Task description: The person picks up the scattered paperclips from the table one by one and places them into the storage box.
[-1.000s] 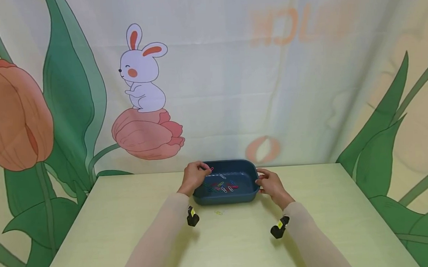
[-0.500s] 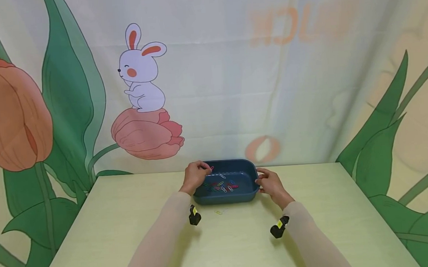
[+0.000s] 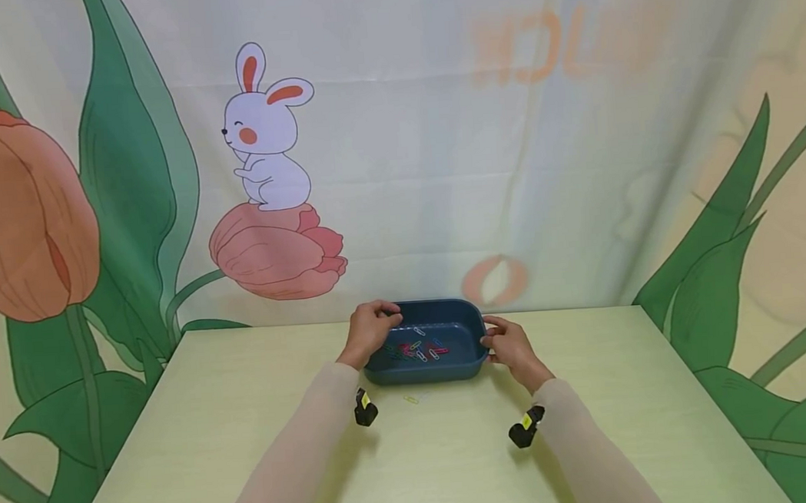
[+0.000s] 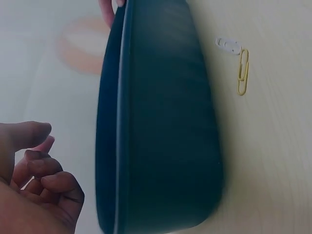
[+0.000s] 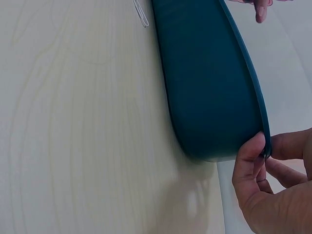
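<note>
A dark blue plastic basin (image 3: 424, 374) stands at the table's back edge in the head view, with several coloured paper clips (image 3: 421, 355) on its floor. My left hand (image 3: 369, 333) is over its left end. In the left wrist view that hand's thumb is apart from the loosely bent fingers (image 4: 63, 183), and nothing shows between them. My right hand (image 3: 513, 350) holds the basin's right end; the right wrist view has thumb and fingers (image 5: 251, 153) pinching the rim. A yellow paper clip (image 4: 242, 73) and a white paper clip (image 4: 228, 46) lie on the table before the basin.
The pale wooden table (image 3: 444, 464) extends in front of and beside the basin. A printed curtain (image 3: 398, 167) with a rabbit and tulips hangs right behind the table's back edge. A small black camera (image 3: 366, 408) is at each wrist.
Earlier my left hand pinched a pink paper clip above the basin; now it has let the clip go, and more pink shows among the clips inside. The right hand keeps its place.
</note>
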Demonstrator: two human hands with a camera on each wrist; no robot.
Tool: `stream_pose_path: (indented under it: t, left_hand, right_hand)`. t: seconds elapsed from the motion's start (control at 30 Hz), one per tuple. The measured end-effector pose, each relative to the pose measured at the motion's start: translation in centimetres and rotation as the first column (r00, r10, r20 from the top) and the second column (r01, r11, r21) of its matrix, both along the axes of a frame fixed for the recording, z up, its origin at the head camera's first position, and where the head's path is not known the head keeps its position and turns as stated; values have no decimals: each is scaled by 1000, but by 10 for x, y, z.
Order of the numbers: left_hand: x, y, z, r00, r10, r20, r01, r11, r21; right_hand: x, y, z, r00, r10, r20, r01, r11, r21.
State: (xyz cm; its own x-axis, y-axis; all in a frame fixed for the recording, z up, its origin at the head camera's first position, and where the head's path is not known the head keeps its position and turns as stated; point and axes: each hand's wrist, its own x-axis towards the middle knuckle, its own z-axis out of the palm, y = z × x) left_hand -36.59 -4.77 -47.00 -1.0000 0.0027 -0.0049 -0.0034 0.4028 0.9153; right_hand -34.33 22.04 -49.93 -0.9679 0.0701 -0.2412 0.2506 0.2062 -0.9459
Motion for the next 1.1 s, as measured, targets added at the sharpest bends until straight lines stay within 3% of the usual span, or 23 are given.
stream_pose_path:
  t: [0.4,0.8,1.1]
  left_hand:
    - [27,-4,13,989,-102,-103,98,994,-45]
    - [53,-9,10,979,-148,-138,138,988,-76]
    - [67,-10,4,970,-173,-172,151,979,-136]
  right_hand:
    - [-2,1,-3,1000,-9,-5,9,1000,-6]
    - [0,-1,-4,1000,-14,0,14,1000,3]
    - [1,-1,-3,1000,-9,11,9,1000,4]
